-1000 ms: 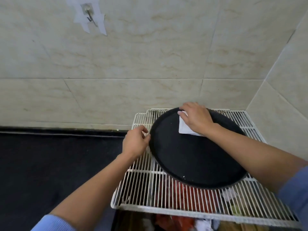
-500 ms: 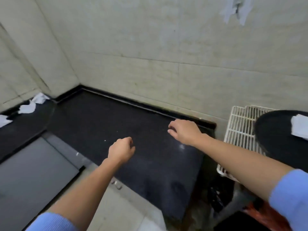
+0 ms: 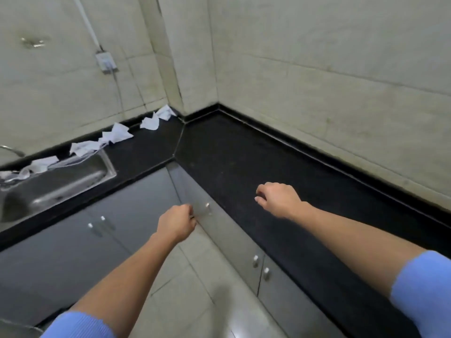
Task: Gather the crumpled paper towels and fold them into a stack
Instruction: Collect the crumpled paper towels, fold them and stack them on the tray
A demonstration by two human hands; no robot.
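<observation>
The crumpled paper towels (image 3: 117, 134) lie in a ragged row along the back edge of the black bench (image 3: 151, 145). They sit hard against the tiled wall, running from the inside corner (image 3: 166, 113) down and leftward to the strip behind the steel sink (image 3: 61, 181). The last pieces (image 3: 42, 164) sit at the sink's rim, and one may droop over it, though blur makes that hard to say. None has been gathered or folded yet. Both hands are well apart from the row and touch nothing. The left hand (image 3: 177, 223) hangs over the floor in front of the grey cabinet doors (image 3: 136, 203), its fingers loosely curled under with nothing showing in them. The right hand (image 3: 278, 200) floats above the other run of the bench, fingers (image 3: 262, 195) bent loosely downward and likewise empty. The towels lie ahead and to the left of both hands, and the row's long axis slants from far right to near left. The left hand is therefore the nearer one, by my reckoning. It is best placed to begin at the corner end and sweep along the wall towards the sink, with the right hand following across to help collect.
</observation>
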